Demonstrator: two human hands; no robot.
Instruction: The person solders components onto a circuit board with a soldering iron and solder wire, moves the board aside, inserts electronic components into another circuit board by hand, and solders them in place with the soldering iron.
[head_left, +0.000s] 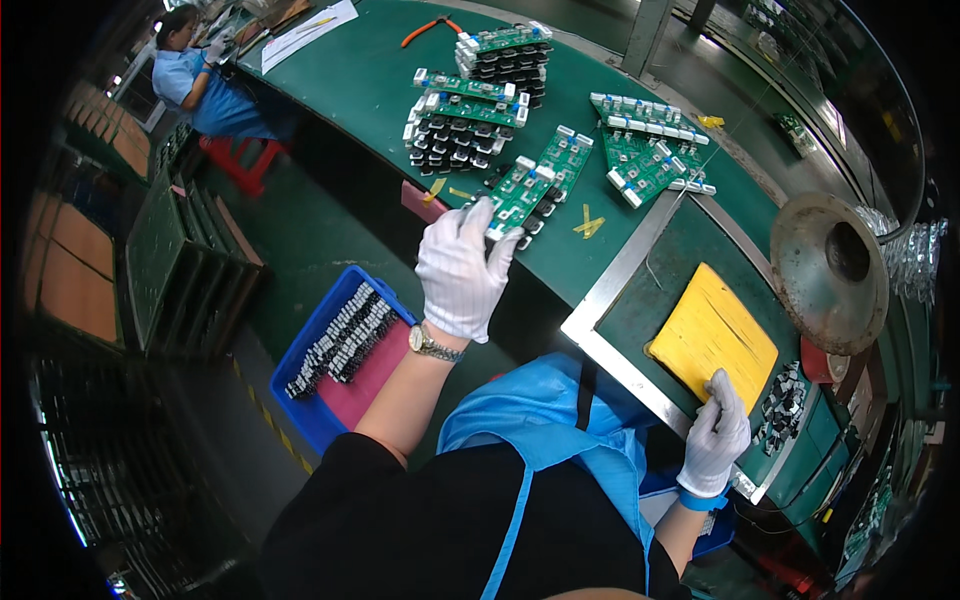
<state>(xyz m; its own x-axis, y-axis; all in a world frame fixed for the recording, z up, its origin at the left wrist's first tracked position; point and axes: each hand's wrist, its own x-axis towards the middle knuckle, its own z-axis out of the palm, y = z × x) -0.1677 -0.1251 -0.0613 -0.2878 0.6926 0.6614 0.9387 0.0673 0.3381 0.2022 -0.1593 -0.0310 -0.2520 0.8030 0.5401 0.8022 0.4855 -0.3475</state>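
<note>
My left hand [460, 272], in a white glove, grips the near end of a green circuit board [522, 195] between thumb and fingers. The board has white connectors on top and black parts beneath, and overlaps another circuit board [570, 150]. My right hand [714, 440], also gloved, rests by the near corner of a yellow pad [715, 340]. Its fingers are loosely bent and hold nothing that I can see. The pad lies inside a metal-edged frame [622, 362]. Small black parts [782, 408] are heaped beside my right hand.
Stacked circuit boards [460, 130] stand on the green table [375, 75]; more boards [650, 150] lie at the right. Orange-handled pliers [430, 30] and yellow tape strips [589, 222] lie there too. A blue bin [300, 408] of parts is at left. A metal lamp shade [815, 265] overhangs the right side.
</note>
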